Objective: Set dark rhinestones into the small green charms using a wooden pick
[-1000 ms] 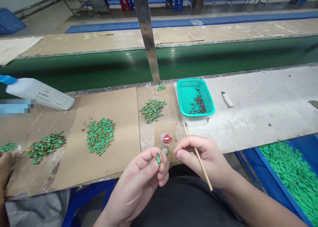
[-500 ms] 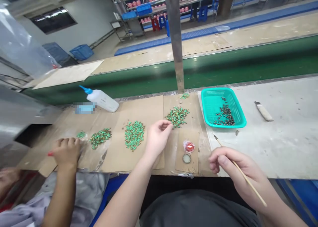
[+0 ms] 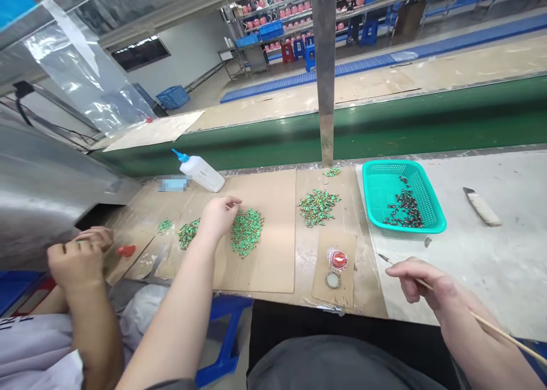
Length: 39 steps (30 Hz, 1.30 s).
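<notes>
My left hand (image 3: 219, 214) reaches out over the cardboard sheet (image 3: 273, 259) and rests at the left edge of a pile of small green pieces (image 3: 248, 232). Its thumb points right; its fingertips are hidden behind the back of the hand. My right hand (image 3: 421, 282) is at the table's near edge, pinched on a thin wooden stick (image 3: 491, 324) whose tip points left. A second pile of green-and-gold pieces (image 3: 318, 206) lies further right. A red cap (image 3: 338, 259) and a round metal cap (image 3: 332, 279) sit on a small cardboard patch between my hands.
A teal basket (image 3: 378, 202) holds dark pieces. A white glue bottle (image 3: 203, 172) lies at the back left. A scraper (image 3: 482, 206) lies at right. A metal post (image 3: 325, 77) rises behind the piles, with a green belt (image 3: 427, 119) beyond. A co-worker's hands (image 3: 77, 259) are at left.
My left hand has moved left from the right pile to the middle pile. The view has swung left and up. My right hand has kept the stick. The co-worker's hand has lifted off the table.
</notes>
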Each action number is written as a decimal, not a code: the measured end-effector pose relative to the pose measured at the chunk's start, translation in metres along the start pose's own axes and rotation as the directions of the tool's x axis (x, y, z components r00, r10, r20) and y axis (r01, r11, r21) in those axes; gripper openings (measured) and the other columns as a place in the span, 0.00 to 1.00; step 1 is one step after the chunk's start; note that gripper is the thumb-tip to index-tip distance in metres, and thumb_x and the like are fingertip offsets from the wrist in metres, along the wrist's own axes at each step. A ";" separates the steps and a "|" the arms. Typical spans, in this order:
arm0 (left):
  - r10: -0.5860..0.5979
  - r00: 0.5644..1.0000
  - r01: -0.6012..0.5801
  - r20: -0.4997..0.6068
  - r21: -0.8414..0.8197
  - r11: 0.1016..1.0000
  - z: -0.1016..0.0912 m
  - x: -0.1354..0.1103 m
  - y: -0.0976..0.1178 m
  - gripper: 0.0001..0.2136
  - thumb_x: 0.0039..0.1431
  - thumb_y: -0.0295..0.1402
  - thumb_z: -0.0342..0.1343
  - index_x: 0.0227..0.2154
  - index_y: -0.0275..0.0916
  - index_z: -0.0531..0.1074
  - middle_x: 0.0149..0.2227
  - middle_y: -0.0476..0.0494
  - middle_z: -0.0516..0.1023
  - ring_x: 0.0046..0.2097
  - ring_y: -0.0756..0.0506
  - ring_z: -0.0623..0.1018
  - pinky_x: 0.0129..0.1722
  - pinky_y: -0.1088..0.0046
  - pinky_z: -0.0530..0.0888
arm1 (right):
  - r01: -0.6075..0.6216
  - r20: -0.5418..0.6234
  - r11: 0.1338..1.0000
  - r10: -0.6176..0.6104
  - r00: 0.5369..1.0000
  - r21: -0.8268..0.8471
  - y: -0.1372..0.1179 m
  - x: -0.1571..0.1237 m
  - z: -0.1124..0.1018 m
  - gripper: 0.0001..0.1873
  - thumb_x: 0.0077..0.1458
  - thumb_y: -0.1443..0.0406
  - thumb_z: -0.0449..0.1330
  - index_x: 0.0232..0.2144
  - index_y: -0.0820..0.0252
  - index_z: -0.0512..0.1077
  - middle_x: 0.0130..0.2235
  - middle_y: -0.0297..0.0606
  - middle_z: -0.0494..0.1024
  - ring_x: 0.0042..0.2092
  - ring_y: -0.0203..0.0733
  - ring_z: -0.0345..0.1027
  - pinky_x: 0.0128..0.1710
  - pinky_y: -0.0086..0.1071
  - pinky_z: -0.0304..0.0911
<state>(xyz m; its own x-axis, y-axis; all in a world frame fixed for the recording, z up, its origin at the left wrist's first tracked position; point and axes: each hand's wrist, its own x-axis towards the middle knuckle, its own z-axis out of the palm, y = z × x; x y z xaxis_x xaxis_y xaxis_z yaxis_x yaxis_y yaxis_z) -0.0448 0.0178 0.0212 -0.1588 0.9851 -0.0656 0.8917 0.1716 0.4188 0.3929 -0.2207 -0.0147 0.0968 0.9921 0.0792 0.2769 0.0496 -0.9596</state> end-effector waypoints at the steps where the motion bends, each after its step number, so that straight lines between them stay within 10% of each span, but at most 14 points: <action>1: 0.010 1.000 -0.011 0.021 0.027 1.000 -0.007 0.005 -0.008 0.18 0.78 0.41 0.68 0.64 0.41 0.80 0.65 0.36 0.84 0.58 0.34 0.87 0.57 0.48 0.87 | 0.005 -0.010 1.000 -0.005 1.000 -0.004 0.001 0.001 0.000 0.34 0.82 0.40 0.49 0.46 0.46 0.90 0.33 0.42 0.77 0.38 0.51 0.77 0.41 0.39 0.77; 14: 0.057 0.993 -0.052 0.101 -0.058 0.997 -0.006 0.011 -0.029 0.19 0.77 0.40 0.69 0.65 0.41 0.80 0.65 0.35 0.84 0.58 0.34 0.87 0.56 0.48 0.87 | -0.156 -0.044 0.961 0.170 0.985 0.227 0.010 0.011 0.008 0.27 0.76 0.40 0.64 0.43 0.53 0.88 0.36 0.42 0.81 0.40 0.49 0.76 0.41 0.38 0.77; 23: 0.053 0.992 0.024 0.113 -0.591 0.807 -0.004 -0.066 0.001 0.19 0.60 0.50 0.82 0.37 0.41 0.83 0.37 0.47 0.92 0.45 0.40 0.89 0.51 0.65 0.85 | -0.138 0.056 0.908 0.127 0.990 0.396 -0.006 0.033 0.023 0.22 0.70 0.45 0.73 0.46 0.57 0.90 0.35 0.39 0.85 0.36 0.44 0.80 0.41 0.40 0.82; 27: 0.106 0.969 0.099 0.222 -0.747 0.658 0.023 -0.105 0.026 0.26 0.52 0.52 0.85 0.46 0.43 0.87 0.31 0.49 0.92 0.41 0.38 0.91 0.49 0.59 0.89 | -0.125 0.009 0.922 0.131 0.991 0.367 0.004 0.043 0.029 0.20 0.66 0.46 0.77 0.41 0.57 0.91 0.37 0.41 0.87 0.40 0.46 0.81 0.44 0.41 0.82; 32: 0.141 0.941 0.188 0.308 -0.821 0.539 0.064 -0.144 0.057 0.20 0.43 0.45 0.87 0.32 0.41 0.87 0.30 0.41 0.92 0.33 0.39 0.90 0.37 0.65 0.89 | -0.158 -0.026 0.896 0.186 0.982 0.415 0.018 0.055 0.040 0.26 0.59 0.41 0.80 0.37 0.57 0.86 0.36 0.40 0.88 0.35 0.45 0.83 0.42 0.41 0.84; 39: 0.153 0.917 0.260 0.369 -0.842 0.473 0.080 -0.176 0.085 0.18 0.54 0.49 0.82 0.34 0.41 0.86 0.30 0.39 0.91 0.31 0.42 0.87 0.34 0.69 0.86 | -0.217 -0.022 0.849 0.259 0.966 0.482 0.026 0.058 0.050 0.29 0.56 0.41 0.82 0.34 0.57 0.79 0.31 0.37 0.86 0.33 0.45 0.85 0.40 0.40 0.86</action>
<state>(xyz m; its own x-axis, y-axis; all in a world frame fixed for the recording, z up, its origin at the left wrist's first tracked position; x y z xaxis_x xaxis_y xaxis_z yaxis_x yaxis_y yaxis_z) 0.0931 -0.1404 -0.0035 0.1472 0.9322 -0.3306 0.0232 0.3309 0.9434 0.3582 -0.1557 -0.0483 0.1859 0.9685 -0.1659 -0.2462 -0.1176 -0.9621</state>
